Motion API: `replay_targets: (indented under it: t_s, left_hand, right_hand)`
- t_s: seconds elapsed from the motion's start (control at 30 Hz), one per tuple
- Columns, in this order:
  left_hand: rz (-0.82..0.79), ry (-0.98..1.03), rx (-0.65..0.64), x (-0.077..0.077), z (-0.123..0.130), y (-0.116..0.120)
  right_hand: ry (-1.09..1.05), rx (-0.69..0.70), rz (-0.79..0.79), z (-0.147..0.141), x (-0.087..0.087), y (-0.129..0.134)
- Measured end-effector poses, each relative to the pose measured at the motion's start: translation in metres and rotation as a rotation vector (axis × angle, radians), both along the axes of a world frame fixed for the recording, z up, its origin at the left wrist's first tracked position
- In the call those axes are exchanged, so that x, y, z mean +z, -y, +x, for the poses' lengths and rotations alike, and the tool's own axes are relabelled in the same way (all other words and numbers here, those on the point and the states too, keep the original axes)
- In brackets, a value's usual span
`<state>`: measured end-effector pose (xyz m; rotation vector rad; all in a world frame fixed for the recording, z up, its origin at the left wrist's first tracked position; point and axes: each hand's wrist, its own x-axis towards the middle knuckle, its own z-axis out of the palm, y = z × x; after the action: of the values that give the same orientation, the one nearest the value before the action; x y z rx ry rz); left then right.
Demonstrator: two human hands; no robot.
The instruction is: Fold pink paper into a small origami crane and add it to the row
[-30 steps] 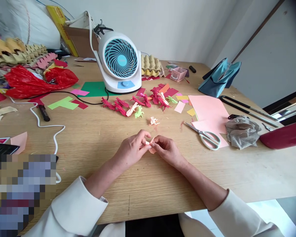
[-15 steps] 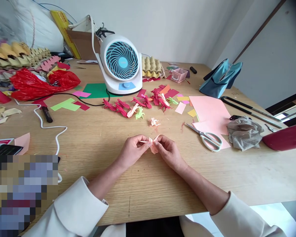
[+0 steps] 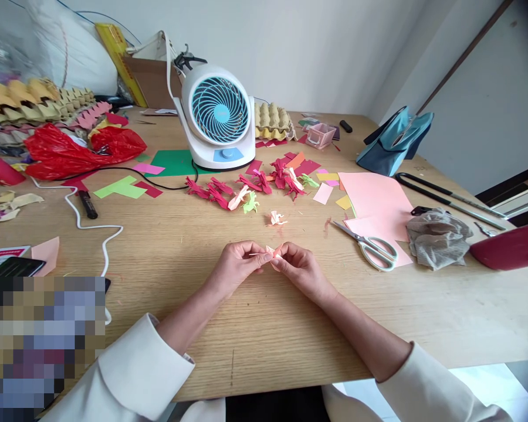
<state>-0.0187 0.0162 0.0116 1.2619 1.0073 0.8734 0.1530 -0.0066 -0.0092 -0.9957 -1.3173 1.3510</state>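
Between my hands, a little above the wooden table (image 3: pixel 264 328), is a small folded piece of pale pink paper (image 3: pixel 271 251). My left hand (image 3: pixel 240 264) pinches one side of it with thumb and forefinger. The thumb and fingers of my right hand (image 3: pixel 301 271) are closed on its other side. My fingertips nearly meet and hide much of the folds. Just beyond them lies a small pale pink origami figure (image 3: pixel 276 218). Farther back, several red origami figures (image 3: pixel 215 193) rest in a loose row, with a light green origami figure (image 3: pixel 250 203) among them.
White-handled scissors (image 3: pixel 369 245) lie to the right, touching pink paper sheets (image 3: pixel 374 199). A crumpled grey cloth (image 3: pixel 439 237) and a dark red cylindrical object (image 3: pixel 508 246) are farther right. A white fan (image 3: pixel 222 117) stands at the back. At left are a white cable (image 3: pixel 77 217) and a black marker (image 3: pixel 87 205).
My fingertips have come closer together over the folded paper. Less of its lower part shows below my thumbs than before. The view has shifted slightly.
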Motion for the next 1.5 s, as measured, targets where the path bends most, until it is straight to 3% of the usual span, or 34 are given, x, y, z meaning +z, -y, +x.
replay_targets:
  t_s: [0.27,0.57,0.7,0.93,1.07,1.3,1.5]
  left_hand:
    - [-0.201,0.136,-0.109,0.005,-0.005,-0.002]
    - [-0.342,0.241,-0.293,-0.001,-0.015,-0.009]
    - [-0.263,0.209,-0.336,-0.002,-0.016,-0.009]
    - [0.174,-0.037,-0.329,0.008,-0.009,-0.006]
    - [0.31,-0.106,-0.322,0.008,-0.008,-0.005]
    - [0.346,-0.199,-0.299,-0.009,-0.022,-0.021]
    - [0.191,-0.025,-0.14,-0.002,-0.022,-0.02]
  right_hand:
    - [-0.084,0.097,-0.046,0.002,0.013,0.001]
    - [-0.194,0.24,-0.115,0.005,0.008,0.003]
    - [-0.195,0.25,-0.12,0.006,0.009,0.003]
    - [-0.108,0.18,-0.097,0.006,0.011,0.0]
    - [-0.084,0.161,-0.081,0.004,0.011,0.001]
    - [-0.085,0.016,-0.078,0.012,0.004,-0.005]
    - [0.022,0.068,-0.114,0.011,0.007,-0.004]
